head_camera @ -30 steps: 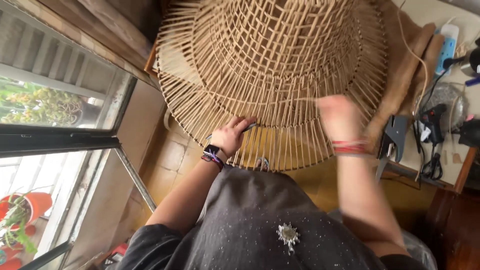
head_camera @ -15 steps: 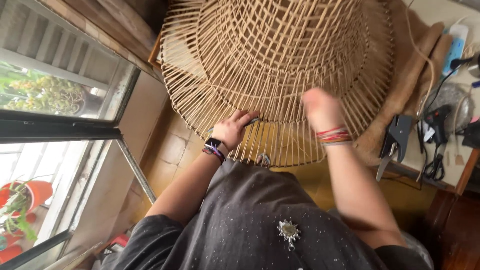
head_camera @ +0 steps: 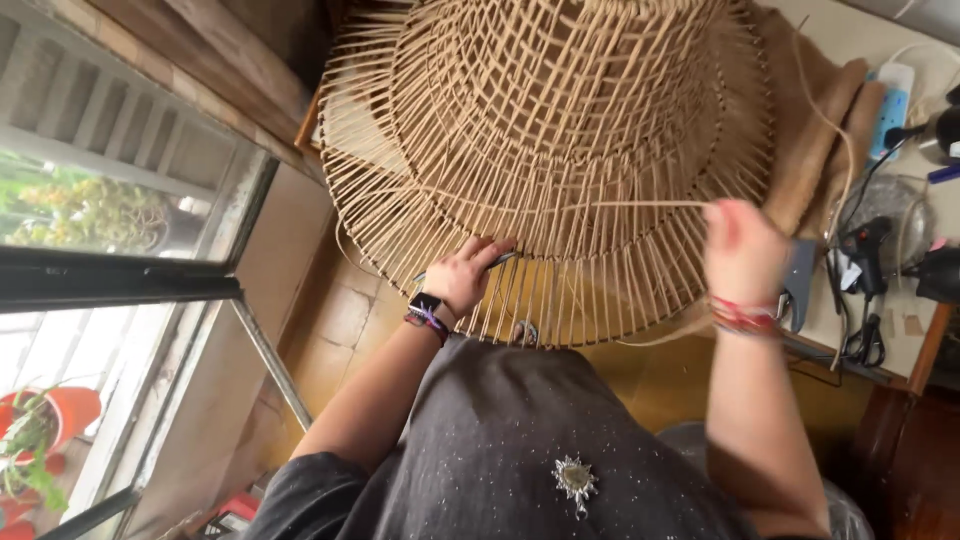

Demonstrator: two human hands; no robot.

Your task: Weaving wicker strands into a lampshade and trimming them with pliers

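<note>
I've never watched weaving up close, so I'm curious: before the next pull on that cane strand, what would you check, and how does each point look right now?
1. Left hand steadies the wicker frame: ok, it rests on the lower rim.
2. Right hand grips the cane strand: ok, fist closed on it.
3. Strand taut: ok, it runs straight across the spokes.
4. Strand threaded over and under correctly: cannot tell.
5. Tool under the left fingers secure: cannot tell, mostly hidden.
6. Glue gun on the table out of the way: ok, it lies apart from the right hand.

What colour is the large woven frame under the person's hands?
Pale tan, natural cane colour: the woven frame, clearest in the head view.
</note>
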